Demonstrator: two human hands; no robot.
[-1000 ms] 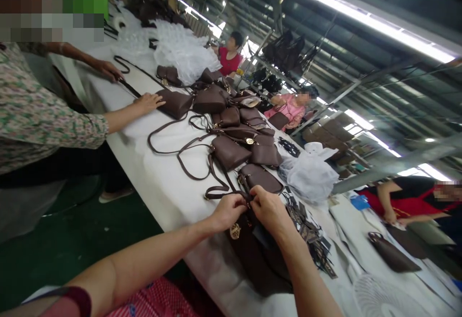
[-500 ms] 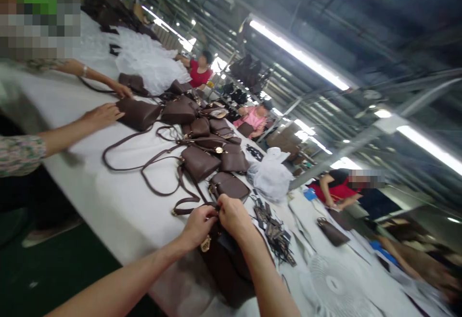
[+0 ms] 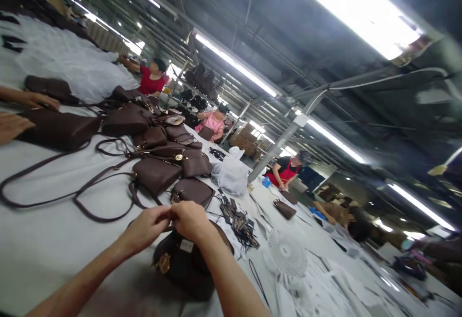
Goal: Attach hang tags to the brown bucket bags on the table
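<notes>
A dark brown handbag [image 3: 191, 273] stands in front of me on the white table, with a gold charm [image 3: 164, 263] and a small pale label [image 3: 186, 245] on it. Above its top, my left hand [image 3: 149, 228] and my right hand [image 3: 191, 220] meet, fingers closed in a pinch on the bag's strap. The fingertips mostly cover the bit they grip. Just beyond my hands lies another brown bag [image 3: 193, 191]. To the right of the bag is a pile of black hang tags [image 3: 236, 220] with cords.
More brown handbags [image 3: 157, 175] with long straps fill the table ahead and left. A co-worker's hands [image 3: 36, 100] rest by a bag at far left. A white fan [image 3: 285, 252], a plastic bag [image 3: 231, 177] and a thin black cord [image 3: 258, 278] are on the right. Several people work farther back.
The view has swung right, so the table's things appear farther left. My hands stay together at the handbag's top, and its pale label now shows.
</notes>
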